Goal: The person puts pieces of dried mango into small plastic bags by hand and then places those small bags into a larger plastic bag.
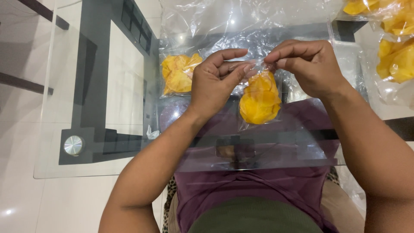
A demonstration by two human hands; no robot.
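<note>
A small clear plastic bag of yellow-orange chips hangs just above the glass table. My left hand pinches the bag's top edge from the left. My right hand pinches the same top edge from the right, fingertips nearly touching the left hand's. A second small bag of chips lies flat on the table, just left of my left hand.
A large sheet of clear plastic is spread over the far part of the table. More bagged yellow chips are piled at the top right. A dark table frame with a round metal cap shows through the glass at left.
</note>
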